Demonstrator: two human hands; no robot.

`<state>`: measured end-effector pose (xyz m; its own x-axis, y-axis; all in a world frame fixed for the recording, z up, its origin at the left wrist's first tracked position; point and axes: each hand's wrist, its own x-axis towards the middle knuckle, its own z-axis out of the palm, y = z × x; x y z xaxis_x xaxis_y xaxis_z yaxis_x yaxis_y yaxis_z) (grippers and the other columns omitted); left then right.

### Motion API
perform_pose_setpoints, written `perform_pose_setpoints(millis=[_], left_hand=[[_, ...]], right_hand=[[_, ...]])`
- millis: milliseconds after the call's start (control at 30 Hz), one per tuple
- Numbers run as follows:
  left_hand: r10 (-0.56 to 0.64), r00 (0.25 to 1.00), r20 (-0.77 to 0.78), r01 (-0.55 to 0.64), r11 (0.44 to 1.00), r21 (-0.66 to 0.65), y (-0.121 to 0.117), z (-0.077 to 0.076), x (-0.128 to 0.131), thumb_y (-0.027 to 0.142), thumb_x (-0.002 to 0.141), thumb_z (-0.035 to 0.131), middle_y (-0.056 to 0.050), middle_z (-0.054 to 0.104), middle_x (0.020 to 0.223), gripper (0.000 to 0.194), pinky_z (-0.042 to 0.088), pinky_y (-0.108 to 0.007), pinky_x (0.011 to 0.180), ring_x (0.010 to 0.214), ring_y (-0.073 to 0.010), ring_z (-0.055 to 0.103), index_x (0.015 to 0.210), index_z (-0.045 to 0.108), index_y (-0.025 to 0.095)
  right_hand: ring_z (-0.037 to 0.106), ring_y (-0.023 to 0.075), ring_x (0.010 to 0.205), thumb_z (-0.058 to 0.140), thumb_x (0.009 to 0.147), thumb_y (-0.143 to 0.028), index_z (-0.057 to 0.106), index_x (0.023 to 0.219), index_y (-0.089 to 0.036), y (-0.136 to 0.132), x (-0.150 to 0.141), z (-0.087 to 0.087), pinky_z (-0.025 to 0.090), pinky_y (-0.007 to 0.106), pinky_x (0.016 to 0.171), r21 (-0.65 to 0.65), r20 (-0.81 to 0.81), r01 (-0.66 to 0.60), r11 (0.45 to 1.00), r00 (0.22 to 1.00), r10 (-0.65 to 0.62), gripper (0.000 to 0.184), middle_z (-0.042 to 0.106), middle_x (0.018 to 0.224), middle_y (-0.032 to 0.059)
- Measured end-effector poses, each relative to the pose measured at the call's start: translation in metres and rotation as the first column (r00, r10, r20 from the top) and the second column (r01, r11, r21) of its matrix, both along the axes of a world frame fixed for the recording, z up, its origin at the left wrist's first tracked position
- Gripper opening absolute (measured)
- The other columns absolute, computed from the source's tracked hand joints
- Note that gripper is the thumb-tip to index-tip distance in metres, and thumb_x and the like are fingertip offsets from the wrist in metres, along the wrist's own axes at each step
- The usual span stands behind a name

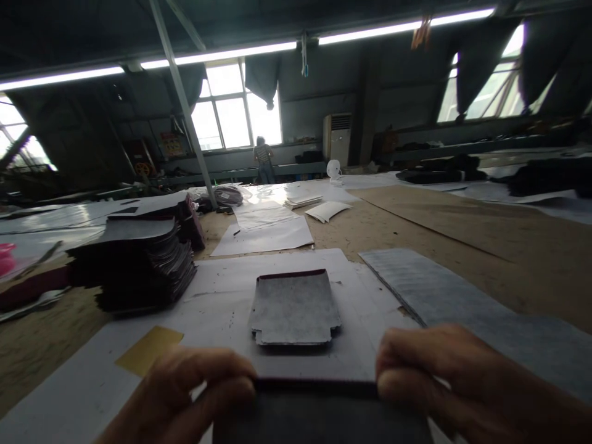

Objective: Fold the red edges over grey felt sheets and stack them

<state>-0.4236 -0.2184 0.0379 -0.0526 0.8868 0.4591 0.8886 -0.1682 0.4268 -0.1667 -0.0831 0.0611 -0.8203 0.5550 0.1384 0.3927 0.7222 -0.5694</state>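
Both my hands pinched shut on dark flat piece (pixel 319 410) at near table (pixel 69 394) edge: left hand (pixel 185 401), right hand (pixel 462 388) at top corners. Looks thin, light, bendy; I judge corner grip best. Similar grey piece (pixel 295 307) lies just beyond.

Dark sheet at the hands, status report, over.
Left hand and right hand both pinch the dark sheet by its top edge. Grey piece lies just beyond. Stack off left.

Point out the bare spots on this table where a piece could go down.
Free: the white sheet between the dark stack and the grey piece; the brown board far right. Crowded: near edge, where both hands grip a dark piece.
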Motion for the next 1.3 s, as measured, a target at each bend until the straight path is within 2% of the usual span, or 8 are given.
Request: perform_pose_setpoints(millis=[100, 167, 367, 533, 833, 1100, 1200, 1300], left_hand=[[-0.017, 0.994, 0.104, 0.037, 0.981, -0.192, 0.048, 0.014, -0.023, 0.042, 0.081, 0.053, 0.004, 0.063, 0.061, 0.026, 0.04, -0.018, 0.052, 0.056, -0.0114, 0.055, 0.079, 0.069, 0.023], [-0.008, 0.993, 0.12, 0.028, 0.986, -0.166, 0.087, 0.012, -0.038, 0.037, 0.08, 0.054, 0.003, 0.063, 0.066, 0.023, 0.041, -0.018, 0.057, 0.061, -0.0117, 0.055, 0.081, 0.069, 0.021], [0.15, 0.987, 0.058, -0.149, 0.989, -0.027, 0.165, -0.038, -0.062, 0.022, 0.076, 0.055, 0.001, 0.061, 0.065, 0.016, 0.04, -0.023, 0.063, 0.063, -0.0128, 0.054, 0.072, 0.07, 0.02], [0.23, 0.97, 0.08, -0.237, 0.967, 0.098, 0.17, -0.068, -0.063, 0.023, 0.077, 0.057, -0.002, 0.059, 0.077, 0.014, 0.041, -0.025, 0.074, 0.079, -0.015, 0.054, 0.073, 0.07, 0.021], [0.167, 0.982, 0.085, -0.176, 0.979, 0.102, 0.169, -0.067, -0.068, 0.022, 0.076, 0.058, 0.0, 0.064, 0.081, 0.013, 0.043, -0.026, 0.075, 0.078, -0.0144, 0.058, 0.071, 0.07, 0.022], [0.164, 0.986, 0.029, -0.166, 0.985, 0.049, 0.169, -0.071, -0.067, 0.029, 0.079, 0.052, -0.001, 0.065, 0.084, 0.019, 0.044, -0.029, 0.079, 0.085, -0.0179, 0.058, 0.079, 0.07, 0.025], [0.174, 0.984, 0.036, -0.175, 0.984, 0.021, 0.169, -0.069, -0.068, 0.031, 0.08, 0.05, -0.001, 0.066, 0.089, 0.022, 0.045, -0.03, 0.083, 0.087, -0.0182, 0.059, 0.081, 0.07, 0.024], [0.212, 0.976, 0.056, -0.213, 0.977, 0.005, 0.168, -0.069, -0.069, 0.034, 0.082, 0.044, -0.004, 0.061, 0.112, 0.033, 0.041, -0.033, 0.095, 0.106, -0.0205, 0.055, 0.103, 0.065, 0.021]], right_hand=[[0.05, 0.0092, 0.051, 0.047, 0.085, -0.038, 0.06, 0.072, -0.019, 0.041, -0.029, 0.017, 0.037, 0.018, 0.048, 0.034, 0.091, 0.059, 0.998, 0.994, -0.062, 0.026, 0.054, 0.057, -0.0025], [0.05, 0.0091, 0.052, 0.047, 0.086, -0.037, 0.061, 0.076, -0.018, 0.072, -0.055, 0.015, 0.037, 0.018, 0.048, 0.138, 0.141, 0.092, 0.986, 0.984, -0.111, 0.025, 0.055, 0.057, -0.0025], [0.058, 0.0146, 0.078, 0.051, 0.086, -0.019, 0.063, 0.086, -0.015, 0.129, -0.114, -0.032, 0.043, 0.027, 0.07, 0.418, 0.157, 0.152, 0.896, 0.959, -0.236, 0.012, 0.063, 0.084, 0.0032], [0.057, 0.0147, 0.079, 0.044, 0.092, -0.027, 0.059, 0.089, -0.014, 0.135, -0.121, -0.056, 0.046, 0.034, 0.074, 0.527, 0.186, 0.154, 0.836, 0.939, -0.29, 0.02, 0.06, 0.09, 0.0037], [0.055, 0.0154, 0.083, 0.05, 0.089, -0.03, 0.059, 0.082, -0.014, 0.137, -0.118, -0.051, 0.044, 0.036, 0.078, 0.485, 0.154, 0.205, 0.85, 0.937, -0.314, 0.019, 0.059, 0.089, 0.0033], [0.057, 0.0135, 0.078, 0.051, 0.089, -0.031, 0.059, 0.088, -0.013, 0.145, -0.117, -0.062, 0.049, 0.032, 0.073, 0.142, 0.013, 0.327, 0.934, 0.943, -0.332, 0.02, 0.06, 0.088, 0.0025], [0.058, 0.0123, 0.072, 0.047, 0.091, -0.035, 0.057, 0.094, -0.012, 0.149, -0.11, -0.064, 0.05, 0.029, 0.065, -0.011, -0.023, 0.424, 0.905, 0.905, -0.425, 0.025, 0.059, 0.086, 0.0027], [0.058, 0.0142, 0.08, 0.046, 0.091, -0.036, 0.056, 0.099, -0.013, 0.143, -0.1, -0.067, 0.05, 0.032, 0.071, -0.086, -0.056, 0.515, 0.853, 0.852, -0.52, 0.026, 0.059, 0.095, 0.0051]])
